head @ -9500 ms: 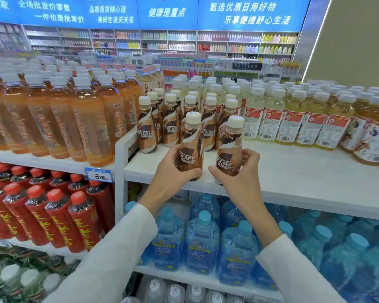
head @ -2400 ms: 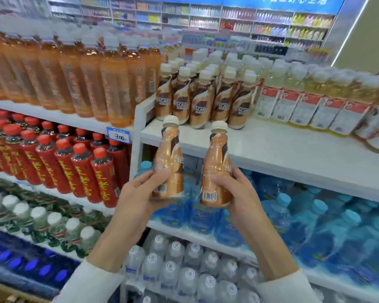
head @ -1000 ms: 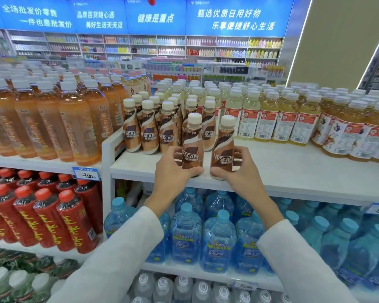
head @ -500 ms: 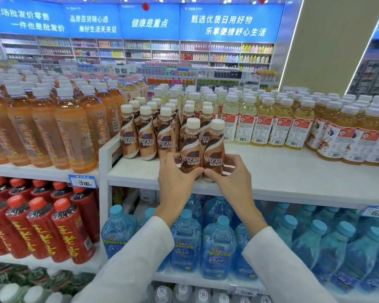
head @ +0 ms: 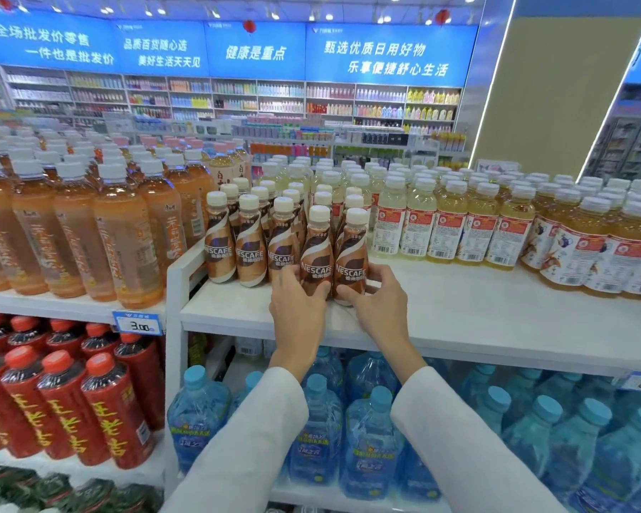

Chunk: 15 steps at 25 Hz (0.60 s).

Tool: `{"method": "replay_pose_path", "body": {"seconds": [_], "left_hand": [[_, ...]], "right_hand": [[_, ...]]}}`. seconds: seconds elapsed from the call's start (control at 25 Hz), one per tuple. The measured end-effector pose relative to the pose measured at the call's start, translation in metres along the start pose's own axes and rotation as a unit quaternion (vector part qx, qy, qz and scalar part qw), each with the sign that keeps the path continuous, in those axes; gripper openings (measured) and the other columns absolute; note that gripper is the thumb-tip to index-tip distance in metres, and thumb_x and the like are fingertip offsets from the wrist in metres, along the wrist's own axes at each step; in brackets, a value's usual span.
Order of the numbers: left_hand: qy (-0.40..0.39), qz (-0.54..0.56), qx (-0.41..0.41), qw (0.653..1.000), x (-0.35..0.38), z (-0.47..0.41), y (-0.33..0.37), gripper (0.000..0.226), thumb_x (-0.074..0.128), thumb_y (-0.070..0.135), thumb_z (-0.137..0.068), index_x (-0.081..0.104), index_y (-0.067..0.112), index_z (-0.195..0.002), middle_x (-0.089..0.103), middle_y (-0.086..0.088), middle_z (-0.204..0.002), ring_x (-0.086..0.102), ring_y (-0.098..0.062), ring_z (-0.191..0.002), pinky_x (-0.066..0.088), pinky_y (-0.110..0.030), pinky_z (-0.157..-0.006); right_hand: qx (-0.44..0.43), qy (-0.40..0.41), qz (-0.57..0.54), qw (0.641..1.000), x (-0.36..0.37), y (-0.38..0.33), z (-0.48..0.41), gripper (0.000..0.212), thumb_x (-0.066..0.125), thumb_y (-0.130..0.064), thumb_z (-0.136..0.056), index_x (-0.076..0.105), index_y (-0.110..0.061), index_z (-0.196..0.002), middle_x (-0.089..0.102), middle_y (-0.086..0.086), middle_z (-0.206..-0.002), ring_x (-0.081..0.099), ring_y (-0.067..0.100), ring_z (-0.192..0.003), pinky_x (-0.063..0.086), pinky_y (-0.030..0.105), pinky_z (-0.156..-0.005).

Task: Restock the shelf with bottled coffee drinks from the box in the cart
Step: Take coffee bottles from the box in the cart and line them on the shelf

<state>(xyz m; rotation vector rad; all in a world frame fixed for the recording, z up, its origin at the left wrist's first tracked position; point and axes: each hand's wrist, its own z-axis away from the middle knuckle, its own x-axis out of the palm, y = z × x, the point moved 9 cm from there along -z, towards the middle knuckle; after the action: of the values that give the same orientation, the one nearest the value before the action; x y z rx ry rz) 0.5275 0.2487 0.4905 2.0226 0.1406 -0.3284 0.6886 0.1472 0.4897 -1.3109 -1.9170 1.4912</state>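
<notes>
Two brown Nescafe coffee bottles with white caps stand upright on the white top shelf [head: 459, 320], at the front of several rows of the same bottles [head: 250, 246]. My left hand [head: 297, 309] grips the base of the left bottle [head: 316, 253]. My right hand [head: 376, 305] grips the base of the right bottle [head: 352, 253]. The two bottles stand side by side, touching. The box and cart are out of view.
Orange tea bottles [head: 89, 231] fill the shelf to the left, behind a white divider [head: 180, 268]. Yellow drinks [head: 459, 224] stand to the right. Red bottles [head: 71, 401] and blue water jugs [head: 348, 431] sit on the lower shelves. Bare shelf shows at the front right.
Both hands have pushed the two bottles back across the shelf to the standing rows and closer together. The view has tilted up slightly.
</notes>
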Motion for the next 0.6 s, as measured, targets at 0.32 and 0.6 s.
{"method": "replay_pose_path", "body": {"seconds": [0.32, 0.6], "left_hand": [[-0.005, -0.001, -0.006, 1.0, 0.007, -0.011, -0.004, 0.039, 0.075, 0.03, -0.091, 0.054, 0.017, -0.123, 0.056, -0.002, -0.121, 0.056, -0.018, -0.105, 0.049, -0.05, -0.101], [0.0, -0.011, 0.021, 1.0, 0.012, -0.013, -0.005, 0.033, 0.072, 0.033, -0.094, 0.056, 0.018, -0.118, 0.057, -0.003, -0.12, 0.058, -0.023, -0.106, 0.048, -0.044, -0.096]], "right_hand": [[-0.002, -0.003, 0.017, 1.0, 0.009, 0.0, -0.01, 0.058, 0.087, -0.023, -0.078, 0.057, -0.015, -0.128, 0.067, 0.0, -0.121, 0.066, 0.019, -0.107, 0.055, 0.036, -0.096], [-0.009, 0.0, 0.033, 0.999, 0.014, 0.005, -0.015, 0.059, 0.084, -0.027, -0.082, 0.055, -0.018, -0.133, 0.065, 0.0, -0.126, 0.064, 0.018, -0.113, 0.053, 0.042, -0.101]]}}
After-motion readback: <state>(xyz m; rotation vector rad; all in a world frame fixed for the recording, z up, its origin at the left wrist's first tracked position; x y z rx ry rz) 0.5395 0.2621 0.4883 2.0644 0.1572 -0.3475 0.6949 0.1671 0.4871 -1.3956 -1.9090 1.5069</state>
